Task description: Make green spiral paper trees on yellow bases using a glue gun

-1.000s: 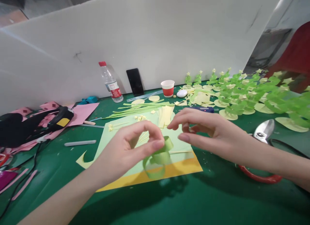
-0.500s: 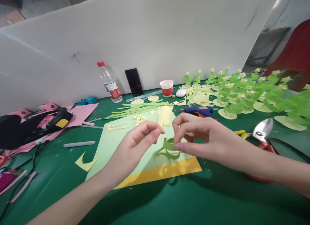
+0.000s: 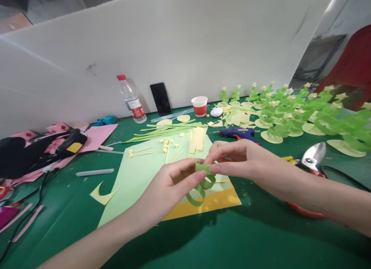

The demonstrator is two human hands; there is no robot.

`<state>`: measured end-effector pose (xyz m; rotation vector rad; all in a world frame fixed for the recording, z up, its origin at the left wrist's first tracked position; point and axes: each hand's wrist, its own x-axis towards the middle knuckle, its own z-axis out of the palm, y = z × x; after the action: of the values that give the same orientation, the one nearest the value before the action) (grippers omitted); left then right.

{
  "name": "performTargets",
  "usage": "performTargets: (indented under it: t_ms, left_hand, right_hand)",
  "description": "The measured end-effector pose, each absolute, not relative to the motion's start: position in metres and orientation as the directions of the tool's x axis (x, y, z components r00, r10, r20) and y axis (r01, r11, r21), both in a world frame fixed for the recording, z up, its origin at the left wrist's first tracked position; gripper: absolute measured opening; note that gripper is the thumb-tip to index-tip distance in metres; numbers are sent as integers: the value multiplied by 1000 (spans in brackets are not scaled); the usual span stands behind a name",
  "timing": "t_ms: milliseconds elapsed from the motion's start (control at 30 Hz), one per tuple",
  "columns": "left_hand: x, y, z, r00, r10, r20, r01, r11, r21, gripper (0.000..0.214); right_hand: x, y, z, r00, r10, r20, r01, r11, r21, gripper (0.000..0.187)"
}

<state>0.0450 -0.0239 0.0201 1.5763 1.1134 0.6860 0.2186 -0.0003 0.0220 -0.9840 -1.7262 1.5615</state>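
Note:
A curled green paper strip hangs in loops between my hands, above a pale green sheet that lies on a yellow sheet. My left hand pinches the strip's top from the left with thumb and forefinger. My right hand pinches the same top end from the right. Both hands are closed on the strip.
A blue glue gun lies just behind my right hand; scissors with red handles lie under my right forearm. Several green paper trees stand at the right. A water bottle, phone, paper cup, cut strips and a black tool are behind and left.
My left hand let go of the strip, then came back and pinched its top again. Both hands now meet lower, nearer the sheets, with the loops hanging below.

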Motion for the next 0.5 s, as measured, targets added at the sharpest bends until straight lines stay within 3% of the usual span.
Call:
performTargets:
  t_ms: [333,500]
  left_hand:
    - [51,-30,23,407,908,-104,546,-150,824,19]
    - [50,-31,22,375,927,-14,535,-204,820,22]
  right_hand:
    - [212,-8,24,-503,864,-14,388,211,-897,11]
    - [212,-11,20,-456,883,115,351,297,-888,12]
